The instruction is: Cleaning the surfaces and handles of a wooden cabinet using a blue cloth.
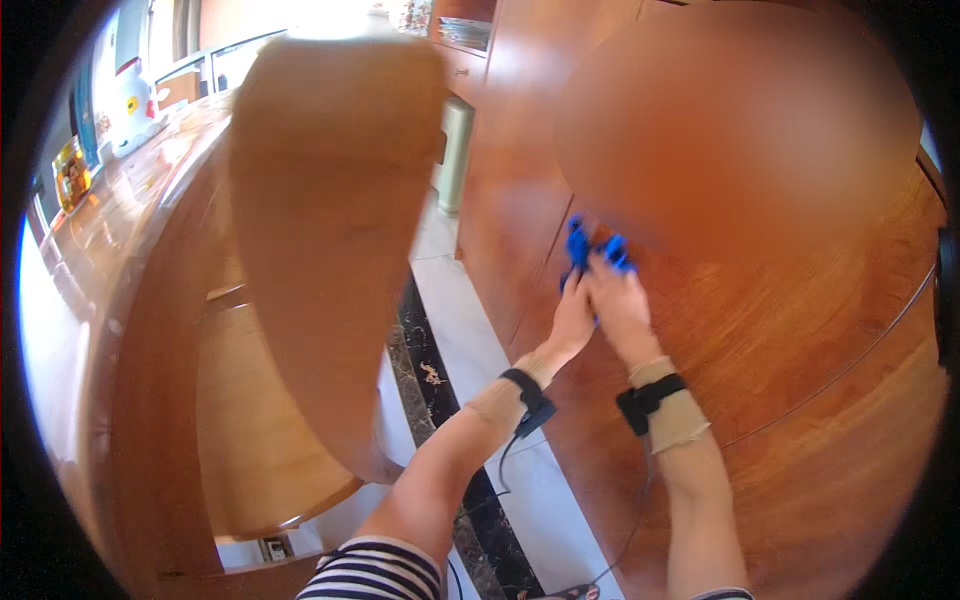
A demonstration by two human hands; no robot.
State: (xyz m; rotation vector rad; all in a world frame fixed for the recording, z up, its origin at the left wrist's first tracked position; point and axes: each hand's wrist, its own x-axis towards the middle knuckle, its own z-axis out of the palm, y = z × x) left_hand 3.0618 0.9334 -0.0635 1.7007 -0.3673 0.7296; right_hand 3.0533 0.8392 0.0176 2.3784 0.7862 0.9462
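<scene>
Both of my arms reach forward, and the hands meet just right of the middle of the view, close to a brown wooden surface. My left hand (573, 318) and my right hand (618, 300) are closed side by side around a bright blue object (577, 242). Its blue parts stick out beyond the fingers on two sides. Motion blur and the fingers hide its kind. Each wrist wears a tan cuff with a black strap and a small black box, with a thin cable running from it.
A tall brown wooden panel (335, 200) stands to the left, beside a curved wooden counter (140, 230) bearing a glass jar (72, 172). A pale green cylinder (455, 155) stands behind. White floor tiles (540, 480) and a dark strip (430, 370) run between. A blurred oval covers the upper right.
</scene>
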